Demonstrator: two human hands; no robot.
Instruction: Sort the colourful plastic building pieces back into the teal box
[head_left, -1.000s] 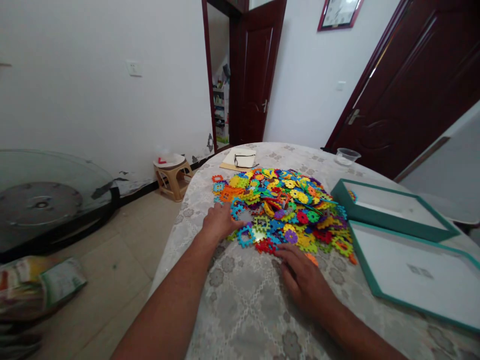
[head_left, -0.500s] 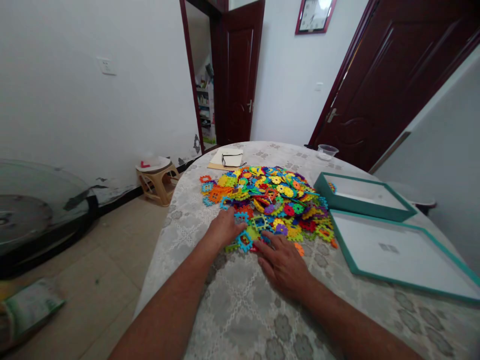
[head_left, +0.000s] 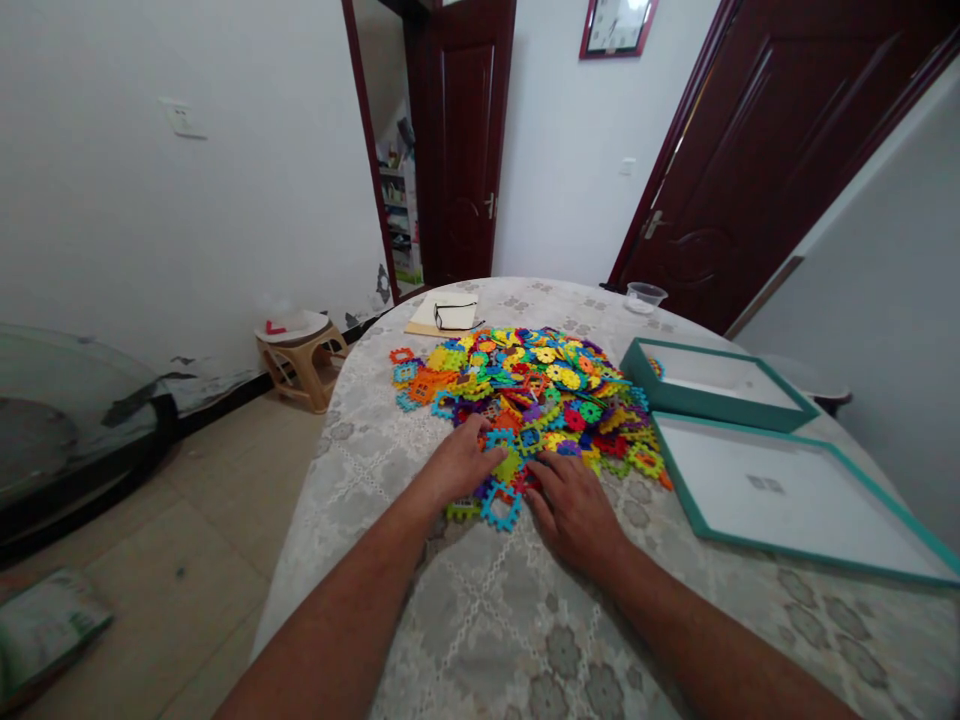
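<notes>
A heap of colourful plastic interlocking pieces (head_left: 566,376), some round and flower-like and some square with notched edges, covers the middle of the table. My left hand (head_left: 459,462) rests at the near left edge of the heap, thumb and forefinger apart beside a blue notched piece (head_left: 501,438). Opposite it, my right hand (head_left: 576,508) lies with fingers spread and bent, the tips touching small red pieces. Between the hands is a yellow-green piece (head_left: 508,464). Closer to me lies a blue square frame (head_left: 490,507) on the cloth. Some fingertips are hidden among the pieces.
To the right stand a teal-edged box (head_left: 705,403) and its upturned lid (head_left: 701,505). Glasses (head_left: 456,317) lie on a notebook (head_left: 424,318) at the back left. A clear plastic bowl (head_left: 646,294) is near the far edge. A stool (head_left: 304,368) stands left of the table.
The blue square frame has slid towards me, off the other pieces. My left hand has shifted right, and my right hand's fingers are more bent. The view has turned slightly.
</notes>
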